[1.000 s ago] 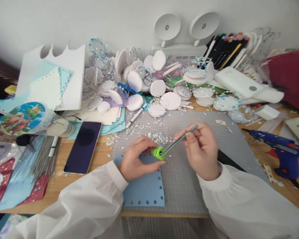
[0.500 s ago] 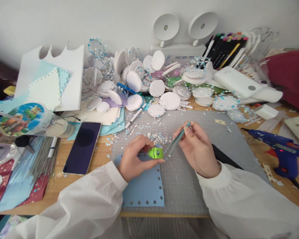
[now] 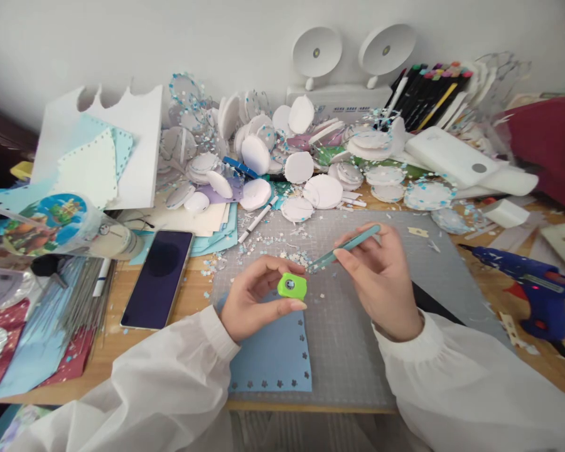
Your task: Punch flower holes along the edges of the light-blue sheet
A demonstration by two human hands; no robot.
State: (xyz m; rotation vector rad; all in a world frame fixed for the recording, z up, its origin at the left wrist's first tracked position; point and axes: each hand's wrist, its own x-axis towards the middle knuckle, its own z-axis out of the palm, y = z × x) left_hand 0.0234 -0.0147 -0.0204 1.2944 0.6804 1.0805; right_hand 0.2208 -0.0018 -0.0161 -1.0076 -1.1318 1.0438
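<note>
Cutting mat (image 3: 405,282) is the anchor: a blue punched sheet (image 3: 270,351) overlaps its near-left corner. Above that sheet, the left hand (image 3: 249,304) pinches a little green punch (image 3: 292,285) between thumb and fingertips, lifted off the mat. Over the mat's middle, the right hand (image 3: 381,276) grips teal tweezers (image 3: 343,248), tips just beside the punch, not touching.

Bright, even, soft daylight fills the scene, with only faint shadows under the hands (image 3: 381,276) on the worktop (image 3: 456,276). Focus is sharp at the centre; wide-angle distortion bends and stretches the left and right edges. No strong glare.
</note>
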